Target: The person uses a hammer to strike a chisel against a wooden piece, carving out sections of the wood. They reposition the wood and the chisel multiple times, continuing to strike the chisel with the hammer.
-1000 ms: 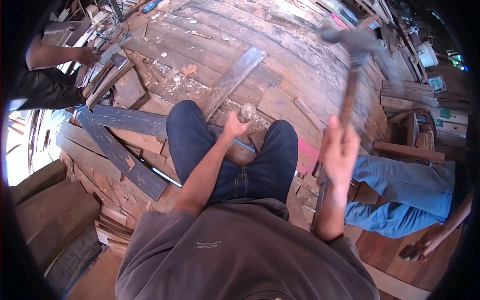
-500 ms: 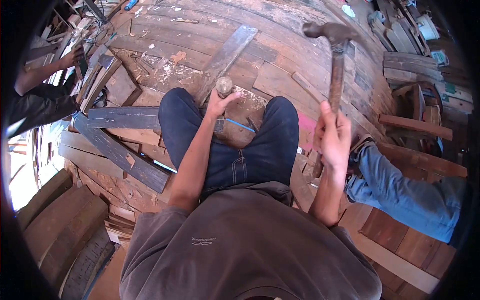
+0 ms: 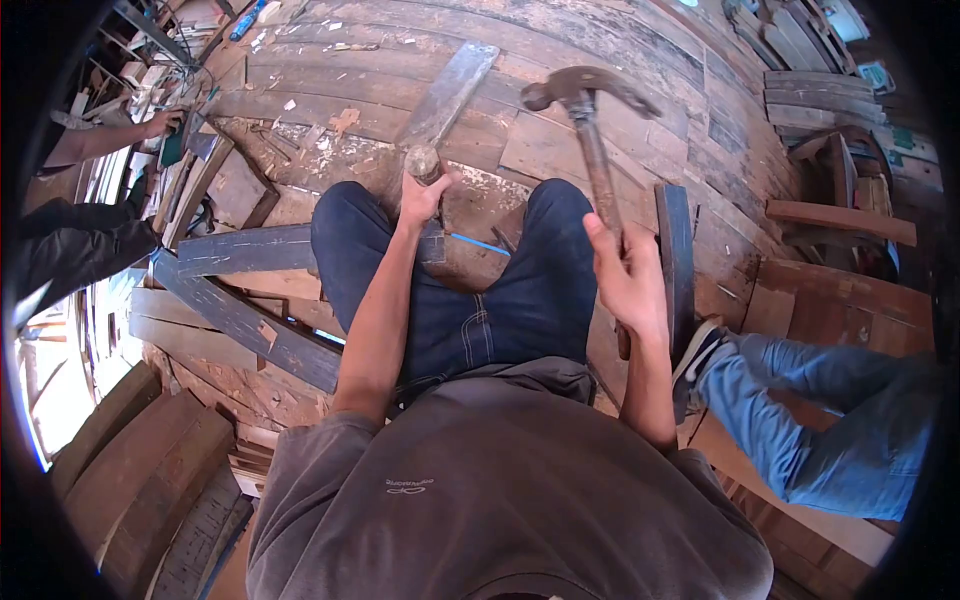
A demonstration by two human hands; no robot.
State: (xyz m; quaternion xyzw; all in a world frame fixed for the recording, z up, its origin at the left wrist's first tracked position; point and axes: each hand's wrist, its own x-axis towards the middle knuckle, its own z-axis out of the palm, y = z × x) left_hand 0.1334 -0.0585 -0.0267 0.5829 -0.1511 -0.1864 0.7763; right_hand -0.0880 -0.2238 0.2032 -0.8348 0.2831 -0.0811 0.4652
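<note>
In my left hand (image 3: pixel 418 200), fingers closed, is an upright chisel (image 3: pixel 422 160). I see the round, worn butt of its handle; the blade is hidden below my fist. My right hand (image 3: pixel 630 275) grips the wooden handle of a claw hammer (image 3: pixel 597 165). Its rusty head is raised, up and to the right of the chisel, apart from it. Between my knees, under the left hand, lies a piece of wood (image 3: pixel 465 265) with a bright blue strip beside it and wood chips around it.
A dark beam (image 3: pixel 676 250) stands close right of my right hand, beside another person's jeans-clad leg (image 3: pixel 790 410). At left, another person's hand (image 3: pixel 165 123) is near dark joined boards (image 3: pixel 250 320). A grey plank (image 3: pixel 450 90) lies ahead; stacked timber (image 3: pixel 825 105) sits at right.
The hammer has swung left and slightly down towards the chisel, with my right hand. The dark beam has appeared at my right, and the other person's leg there has shifted.
</note>
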